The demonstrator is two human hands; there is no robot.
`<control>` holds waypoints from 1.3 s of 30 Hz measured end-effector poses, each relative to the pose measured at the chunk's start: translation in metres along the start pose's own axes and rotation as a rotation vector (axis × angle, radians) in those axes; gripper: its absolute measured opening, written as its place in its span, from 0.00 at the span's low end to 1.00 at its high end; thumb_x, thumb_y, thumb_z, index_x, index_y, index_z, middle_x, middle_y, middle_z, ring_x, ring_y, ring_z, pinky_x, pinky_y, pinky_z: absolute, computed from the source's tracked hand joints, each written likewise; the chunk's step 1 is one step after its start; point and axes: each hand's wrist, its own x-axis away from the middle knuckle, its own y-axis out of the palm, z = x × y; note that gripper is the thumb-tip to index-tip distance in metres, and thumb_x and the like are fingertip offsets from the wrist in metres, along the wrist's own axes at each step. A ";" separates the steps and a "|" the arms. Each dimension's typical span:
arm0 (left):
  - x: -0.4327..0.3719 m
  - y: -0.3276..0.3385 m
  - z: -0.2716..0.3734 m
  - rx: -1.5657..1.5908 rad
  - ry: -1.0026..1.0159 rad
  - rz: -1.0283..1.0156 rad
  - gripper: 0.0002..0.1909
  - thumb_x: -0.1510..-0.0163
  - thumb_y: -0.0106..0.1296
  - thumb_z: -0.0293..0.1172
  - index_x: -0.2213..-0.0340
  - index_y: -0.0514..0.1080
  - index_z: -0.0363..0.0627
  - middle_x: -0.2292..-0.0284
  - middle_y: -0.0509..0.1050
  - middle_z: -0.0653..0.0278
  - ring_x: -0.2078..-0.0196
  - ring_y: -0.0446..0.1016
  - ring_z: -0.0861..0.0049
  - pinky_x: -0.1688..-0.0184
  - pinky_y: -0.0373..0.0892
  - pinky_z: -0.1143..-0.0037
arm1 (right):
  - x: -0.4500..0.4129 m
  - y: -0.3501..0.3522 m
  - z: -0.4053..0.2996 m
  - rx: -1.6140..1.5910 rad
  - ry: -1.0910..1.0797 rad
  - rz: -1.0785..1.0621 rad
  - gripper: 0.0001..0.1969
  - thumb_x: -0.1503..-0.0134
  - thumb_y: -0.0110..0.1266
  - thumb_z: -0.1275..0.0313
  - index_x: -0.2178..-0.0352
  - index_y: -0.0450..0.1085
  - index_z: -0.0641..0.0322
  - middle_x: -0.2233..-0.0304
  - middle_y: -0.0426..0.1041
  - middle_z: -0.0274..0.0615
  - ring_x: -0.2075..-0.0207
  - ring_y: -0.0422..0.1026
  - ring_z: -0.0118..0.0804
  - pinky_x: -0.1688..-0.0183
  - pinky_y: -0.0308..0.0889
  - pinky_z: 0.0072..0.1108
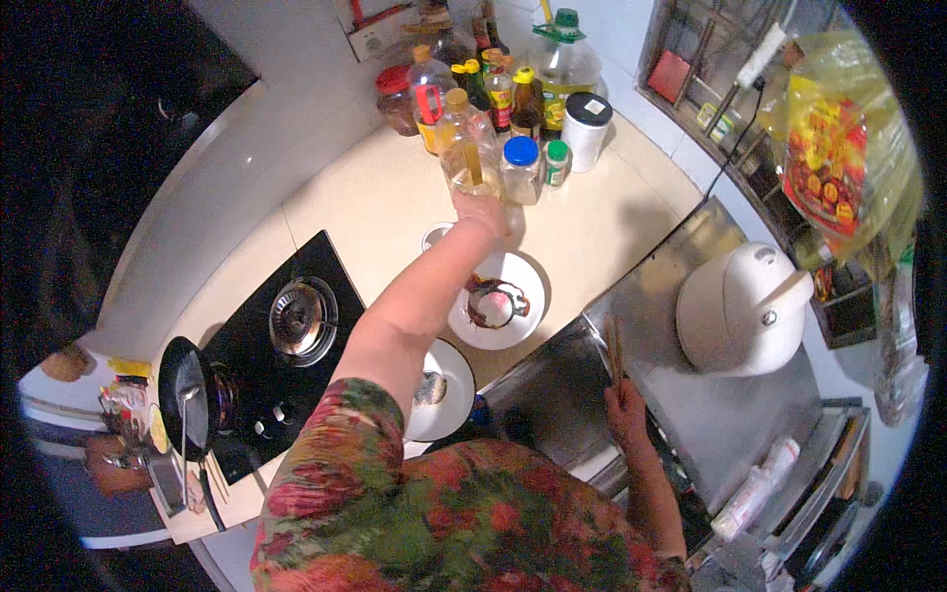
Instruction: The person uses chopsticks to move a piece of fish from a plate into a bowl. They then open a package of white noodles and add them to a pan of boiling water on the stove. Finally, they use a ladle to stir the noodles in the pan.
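Observation:
My left hand reaches across the worktop to the base of a clear plastic bottle with an orange-brown cap; its fingers are hard to make out. Below my left forearm lies a white plate with dark sauce smeared around a small pale round piece with a pink middle. A second white plate or shallow bowl, partly behind my left arm, holds a dark-and-pale item. A small white cup stands beside the forearm. My right hand is closed around wooden chopsticks over the sink's edge.
Sauce bottles, a blue-lidded jar, a green-capped shaker and a white canister crowd the back. At left, a black pan with a ladle sits on the gas hob. A white appliance stands right.

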 end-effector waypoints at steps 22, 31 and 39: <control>0.100 -0.020 -0.085 0.422 0.041 -0.024 0.29 0.61 0.54 0.50 0.60 0.70 0.40 0.68 0.74 0.49 0.64 0.74 0.60 0.58 0.69 0.67 | -0.002 -0.002 0.004 -0.023 0.096 -0.031 0.09 0.44 0.48 0.67 0.74 0.62 0.61 0.79 0.61 0.31 0.74 0.59 0.26 0.71 0.58 0.21; 0.080 0.003 -0.062 0.327 -0.155 -0.025 0.27 0.57 0.50 0.52 0.57 0.71 0.51 0.60 0.70 0.55 0.57 0.71 0.64 0.56 0.69 0.68 | -0.002 0.001 0.046 -0.145 0.119 -0.050 0.10 0.45 0.48 0.69 0.64 0.65 0.65 0.71 0.67 0.41 0.69 0.64 0.33 0.65 0.62 0.26; 0.092 0.001 -0.062 0.233 -0.262 0.078 0.31 0.57 0.53 0.52 0.55 0.67 0.45 0.59 0.68 0.55 0.57 0.70 0.63 0.56 0.67 0.69 | -0.002 0.002 0.006 -0.223 0.034 0.029 0.10 0.44 0.47 0.67 0.71 0.63 0.64 0.81 0.59 0.29 0.77 0.57 0.24 0.75 0.55 0.21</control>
